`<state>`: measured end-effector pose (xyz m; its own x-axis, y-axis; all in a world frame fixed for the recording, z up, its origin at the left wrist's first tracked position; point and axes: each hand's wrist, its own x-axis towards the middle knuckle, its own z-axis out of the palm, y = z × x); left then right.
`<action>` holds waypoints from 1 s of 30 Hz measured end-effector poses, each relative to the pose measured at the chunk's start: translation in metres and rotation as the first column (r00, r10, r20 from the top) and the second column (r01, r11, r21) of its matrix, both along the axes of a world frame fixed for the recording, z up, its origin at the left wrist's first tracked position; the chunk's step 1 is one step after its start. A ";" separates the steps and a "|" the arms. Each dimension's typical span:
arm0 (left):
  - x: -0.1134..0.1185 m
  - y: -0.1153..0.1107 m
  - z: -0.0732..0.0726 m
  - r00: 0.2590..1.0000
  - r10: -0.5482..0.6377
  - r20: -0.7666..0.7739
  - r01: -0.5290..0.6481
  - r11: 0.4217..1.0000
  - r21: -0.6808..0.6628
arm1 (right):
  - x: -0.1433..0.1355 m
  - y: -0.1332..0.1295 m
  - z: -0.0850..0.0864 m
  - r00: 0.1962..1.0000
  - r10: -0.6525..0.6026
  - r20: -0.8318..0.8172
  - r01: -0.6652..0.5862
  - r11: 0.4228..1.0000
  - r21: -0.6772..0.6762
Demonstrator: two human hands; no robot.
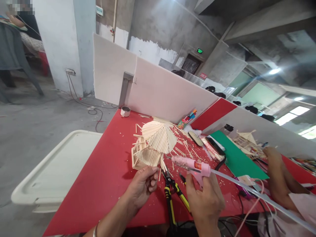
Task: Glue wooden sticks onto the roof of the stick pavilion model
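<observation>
My right hand (206, 200) is wrapped round the handle of a pink hot glue gun (185, 161), its nozzle pointing left at the model. A long clear glue stick (249, 189) runs out of the gun's back end. My left hand (145, 181) is closed, thumb against curled fingers, just in front of the model; whatever it pinches, if anything, is too small to make out. The model, a small house of thin wooden sticks (159, 136), has a fan-shaped roof and an open railed frame at its left. Yellow-and-black pliers (170, 197) lie between my hands.
Loose sticks and chips (184, 148) litter the red table (103, 187). A roll of tape (125, 111), a marker cup (182, 123), a phone (215, 146) and a green board (237, 158) lie around. At right, another person's arm (278, 177) reaches toward a second stick model (248, 143). A white partition (168, 85) stands behind.
</observation>
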<state>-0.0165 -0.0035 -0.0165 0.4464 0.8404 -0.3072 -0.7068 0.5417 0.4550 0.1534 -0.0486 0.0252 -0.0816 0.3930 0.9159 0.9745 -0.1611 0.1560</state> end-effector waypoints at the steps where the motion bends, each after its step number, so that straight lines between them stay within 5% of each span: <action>1: 0.000 0.000 0.001 1.000 0.003 -0.006 -0.003 1.000 -0.005 | 0.004 -0.001 -0.003 0.999 -0.020 -0.027 0.020 1.000 0.005; 6: 0.000 0.001 0.004 1.000 0.000 -0.009 0.000 1.000 -0.003 | 0.011 -0.006 -0.012 0.987 -0.109 -0.114 0.103 0.993 -0.057; 16: 0.000 0.003 0.006 0.999 0.019 -0.041 -0.018 0.999 0.045 | -0.015 0.015 -0.014 0.974 0.029 -0.224 -0.050 0.995 -0.086; 30: 0.002 0.005 0.006 0.996 0.025 -0.083 -0.022 0.999 0.039 | -0.020 0.016 -0.011 0.981 0.059 -0.183 -0.075 0.994 -0.080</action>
<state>-0.0149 0.0013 -0.0107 0.4003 0.8624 -0.3099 -0.6777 0.5063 0.5333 0.1339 -0.0331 0.0143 0.0530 0.4704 0.8808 0.9960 -0.0880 -0.0130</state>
